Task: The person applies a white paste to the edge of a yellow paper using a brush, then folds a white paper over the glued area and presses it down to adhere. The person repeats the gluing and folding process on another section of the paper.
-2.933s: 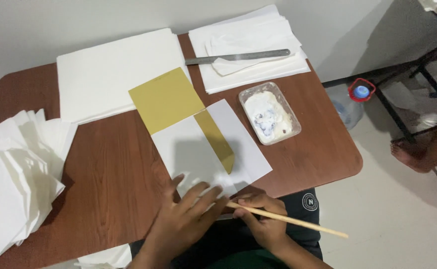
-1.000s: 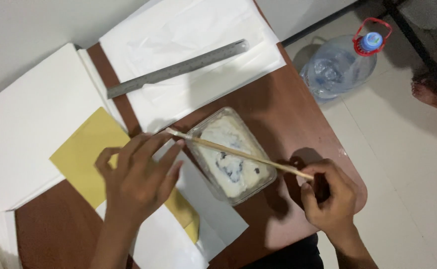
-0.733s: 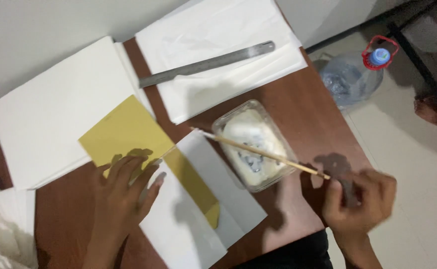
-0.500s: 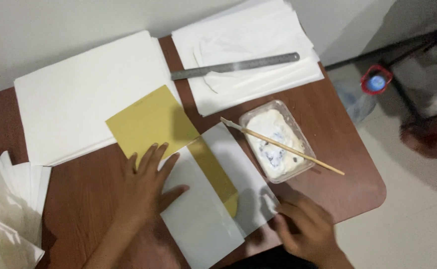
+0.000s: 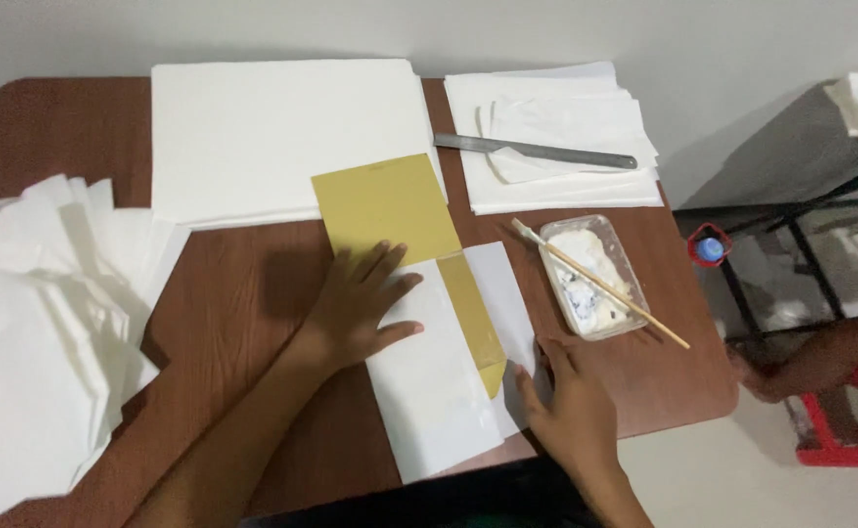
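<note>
The white folded sheet (image 5: 439,381) lies at the near edge of the bench (image 5: 243,293), and all other places here are given from it. The right hand (image 5: 574,411) is at its near right corner, fingers spread and open, and the fingertips press on the right flap; it grips nothing. The left hand (image 5: 356,305) lies flat and open on the upper left part of the sheet, the fingers pointing to the far right, and it only holds the paper down.

A gold strip (image 5: 473,311) shows between the two white flaps, and the gold card (image 5: 385,207) comes out from under the sheet on the far side.

To do this fold well, I think the left hand should keep the sheet from sliding while the right fingertips smooth the flap along the gold strip from the near end to the far end, so that the edge stays straight and any wet paste does not make wrinkles.

To the right of the sheet stands a clear tub of white paste (image 5: 590,276) with a thin wooden stick (image 5: 600,284) resting across it. Farther, beyond the tub, a metal ruler (image 5: 535,152) lies on a stack of white paper (image 5: 556,181). Directly beyond the sheet is a big white stack (image 5: 287,137), and to the far left is a loose pile of white sheets (image 5: 38,332).
</note>
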